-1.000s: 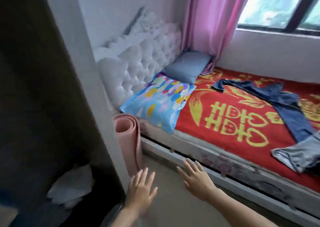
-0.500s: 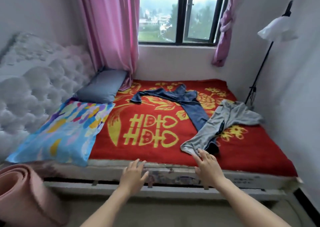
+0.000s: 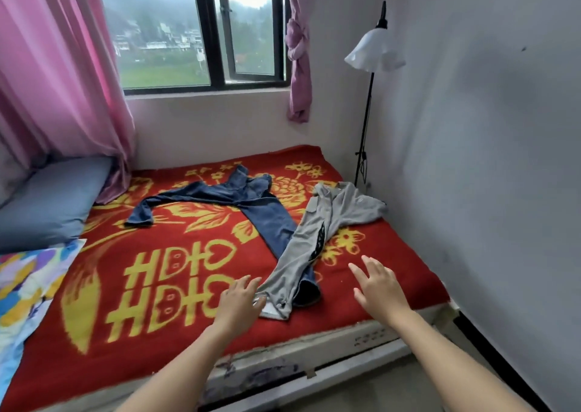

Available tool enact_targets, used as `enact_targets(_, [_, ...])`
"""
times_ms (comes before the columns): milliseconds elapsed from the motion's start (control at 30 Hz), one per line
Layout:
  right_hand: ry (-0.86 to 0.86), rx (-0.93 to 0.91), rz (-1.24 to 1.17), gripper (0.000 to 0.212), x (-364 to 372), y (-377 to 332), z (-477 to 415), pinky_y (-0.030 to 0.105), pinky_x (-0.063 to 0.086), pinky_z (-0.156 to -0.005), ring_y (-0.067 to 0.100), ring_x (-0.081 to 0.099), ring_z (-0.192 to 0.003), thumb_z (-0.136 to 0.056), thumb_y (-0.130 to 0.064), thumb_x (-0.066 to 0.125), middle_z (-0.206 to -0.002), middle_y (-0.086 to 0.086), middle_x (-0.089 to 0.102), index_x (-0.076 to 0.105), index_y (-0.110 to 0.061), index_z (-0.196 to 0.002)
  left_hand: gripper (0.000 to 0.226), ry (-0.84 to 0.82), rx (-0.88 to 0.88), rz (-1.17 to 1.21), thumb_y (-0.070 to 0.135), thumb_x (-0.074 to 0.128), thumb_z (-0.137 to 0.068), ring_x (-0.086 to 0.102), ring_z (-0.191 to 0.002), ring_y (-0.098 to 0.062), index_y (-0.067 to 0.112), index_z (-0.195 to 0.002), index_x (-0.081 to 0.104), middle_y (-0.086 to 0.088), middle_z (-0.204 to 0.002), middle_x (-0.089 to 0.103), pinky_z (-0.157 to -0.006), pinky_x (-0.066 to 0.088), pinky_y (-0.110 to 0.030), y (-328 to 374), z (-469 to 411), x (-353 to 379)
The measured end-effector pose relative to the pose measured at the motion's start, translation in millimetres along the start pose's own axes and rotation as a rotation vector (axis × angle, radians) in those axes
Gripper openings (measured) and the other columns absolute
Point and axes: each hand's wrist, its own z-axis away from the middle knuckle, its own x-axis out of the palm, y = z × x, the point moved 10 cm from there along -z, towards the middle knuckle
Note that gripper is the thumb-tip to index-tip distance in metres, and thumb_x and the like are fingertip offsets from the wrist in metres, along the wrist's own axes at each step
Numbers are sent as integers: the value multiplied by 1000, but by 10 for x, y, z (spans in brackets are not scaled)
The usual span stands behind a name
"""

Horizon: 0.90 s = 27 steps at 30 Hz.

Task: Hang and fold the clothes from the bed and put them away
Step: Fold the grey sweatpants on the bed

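Note:
Grey trousers (image 3: 317,226) lie spread on the red and yellow bed cover (image 3: 176,286), partly over a pair of dark blue jeans (image 3: 239,201). My left hand (image 3: 237,301) hovers open over the cover, its fingertips right at the grey trousers' near hem. My right hand (image 3: 379,287) is open with fingers spread, above the cover to the right of that hem and apart from it. Both hands hold nothing.
A blue-grey pillow (image 3: 53,198) and a colourful pillow (image 3: 28,289) lie at the bed's left. A floor lamp (image 3: 372,53) stands in the far right corner by the white wall. Pink curtains (image 3: 59,75) flank the window. The bed's pale front edge (image 3: 314,367) is below my forearms.
The view has swung right from the wardrobe and headboard to the whole bed. Both hands have moved forward from the bed's front edge to over the cover, near the grey trousers.

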Motion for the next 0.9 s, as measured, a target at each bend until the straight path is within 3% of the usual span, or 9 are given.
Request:
enact_targets(367, [-244,117,55,70,984,1415,-1935,36,57,-55,26,71,-77,-20,-38,92,-87,13,72,77,-19,-86,52,-9,-7,121,43,38,-97,27,-139,-20,23,-145,31,-2,-151,31,-106,29,-34,340,-2696,250])
enact_targets(767, [-347,143,-71,63,1942,2512,-3143,31,55,-51,21,70,-74,-26,-35,92,-84,7,70,75,-18,-85,52,-67,-15,83,41,41,-97,31,-136,-21,21,-145,32,-1,-148,34,-102,34,-32,931,-4230,383])
enact_targets(833, [-347,120,-77,62,2094,2666,-3429,34,55,-54,24,70,-78,-33,-35,92,-88,9,70,75,-16,-89,53,-72,-63,75,42,40,-98,29,-137,-20,21,-145,31,-1,-150,31,-104,33,-32,979,-4466,436])
enact_targets(900, [-386,80,-126,57,2237,2796,-3742,42,54,-74,32,64,-102,-61,-31,84,-110,15,64,67,-11,-112,53,-99,-124,56,42,38,-98,28,-138,-19,21,-146,29,0,-151,30,-104,33,-31,1033,-4731,548])
